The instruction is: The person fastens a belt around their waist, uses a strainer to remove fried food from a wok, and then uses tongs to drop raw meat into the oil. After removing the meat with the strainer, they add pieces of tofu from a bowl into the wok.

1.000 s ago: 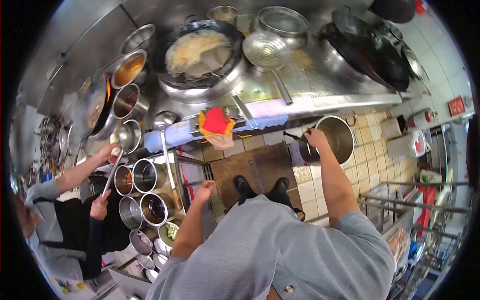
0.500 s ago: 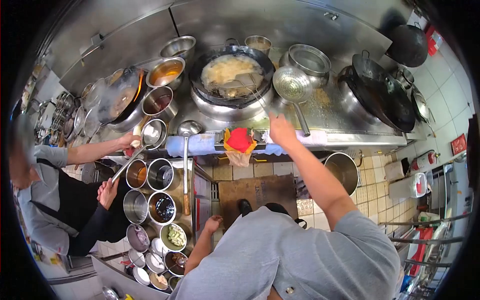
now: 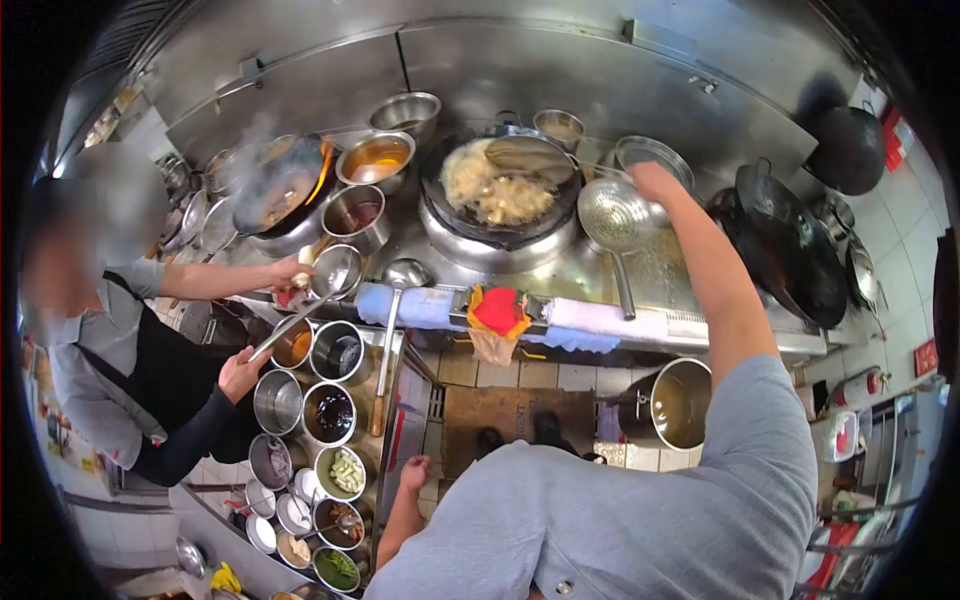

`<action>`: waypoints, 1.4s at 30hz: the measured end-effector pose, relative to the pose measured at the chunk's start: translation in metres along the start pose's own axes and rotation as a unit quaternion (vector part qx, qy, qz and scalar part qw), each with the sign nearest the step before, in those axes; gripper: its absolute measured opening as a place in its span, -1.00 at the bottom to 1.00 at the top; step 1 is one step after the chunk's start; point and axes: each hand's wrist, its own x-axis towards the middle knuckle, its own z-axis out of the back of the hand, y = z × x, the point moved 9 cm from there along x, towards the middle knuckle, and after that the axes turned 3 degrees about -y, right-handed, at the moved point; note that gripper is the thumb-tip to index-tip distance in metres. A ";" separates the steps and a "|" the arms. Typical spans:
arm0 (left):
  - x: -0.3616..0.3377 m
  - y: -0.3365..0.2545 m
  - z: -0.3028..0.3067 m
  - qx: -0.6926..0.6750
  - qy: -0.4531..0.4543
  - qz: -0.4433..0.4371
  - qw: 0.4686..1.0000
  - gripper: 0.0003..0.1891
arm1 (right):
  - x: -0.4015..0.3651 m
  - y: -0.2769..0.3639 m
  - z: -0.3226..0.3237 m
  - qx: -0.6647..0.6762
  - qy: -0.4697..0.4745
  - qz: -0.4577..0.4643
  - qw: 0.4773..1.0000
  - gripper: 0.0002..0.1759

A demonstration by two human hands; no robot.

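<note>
**Right hand on the ladle over the wok**

The right hand (image 3: pixel 652 182) is stretched far across the stove, closed round the handle end of the ladle (image 3: pixel 528 156). The ladle's bowl sits over the far rim of the wok (image 3: pixel 500 190), above pale frying food. Just beside that arm, a perforated skimmer (image 3: pixel 612 214) rests on the stove. The left hand (image 3: pixel 413 472) hangs low and loose by the seasoning pots (image 3: pixel 330 412), holding nothing. At the left, a co-worker's hand (image 3: pixel 288 272) works a second ladle.
</note>
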 end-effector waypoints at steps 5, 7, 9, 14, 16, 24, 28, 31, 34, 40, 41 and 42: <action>-0.040 0.038 -0.004 -0.016 -0.022 0.089 0.996 -0.85 | -0.018 0.017 -0.024 0.224 0.285 -0.192 0.912 -0.72; -0.053 0.039 -0.006 -0.043 -0.059 0.088 0.993 -0.88 | -0.036 0.014 -0.050 0.335 0.347 -0.285 0.828 -0.71; -0.065 0.030 -0.013 -0.040 -0.063 0.069 0.995 -0.87 | -0.059 0.019 -0.075 0.417 0.430 -0.316 0.736 -0.70; -0.088 0.023 -0.030 -0.061 -0.080 0.069 0.993 -0.88 | -0.077 0.028 -0.088 0.516 0.432 -0.339 0.657 -0.72; -0.096 0.015 -0.031 -0.064 -0.073 0.053 0.994 -0.92 | -0.078 0.037 -0.077 0.512 0.447 -0.317 0.662 -0.71; -0.104 0.033 -0.012 -0.096 -0.098 0.093 0.986 -0.85 | -0.084 0.069 -0.103 0.602 0.436 -0.291 0.603 -0.75; -0.101 0.028 -0.007 -0.088 -0.110 0.106 0.984 -0.85 | -0.098 0.092 -0.094 0.659 0.413 -0.275 0.566 -0.77; -0.093 0.022 -0.017 -0.115 -0.106 0.091 0.983 -0.86 | -0.098 0.131 -0.112 0.729 0.367 -0.282 0.504 -0.78; -0.089 -0.002 -0.028 -0.012 -0.059 0.067 0.996 -0.84 | -0.094 0.158 -0.118 0.770 0.338 -0.287 0.460 -0.81; -0.047 -0.001 -0.035 -0.080 -0.022 0.026 0.996 -0.84 | -0.077 0.147 -0.093 0.717 0.307 -0.292 0.555 -0.91; -0.045 0.000 -0.038 -0.078 -0.015 0.029 0.996 -0.84 | -0.077 0.150 -0.096 0.691 0.306 -0.287 0.588 -0.79; -0.043 -0.004 -0.040 -0.044 -0.026 0.040 0.998 -0.84 | -0.077 0.163 -0.098 0.699 0.317 -0.304 0.564 -0.83</action>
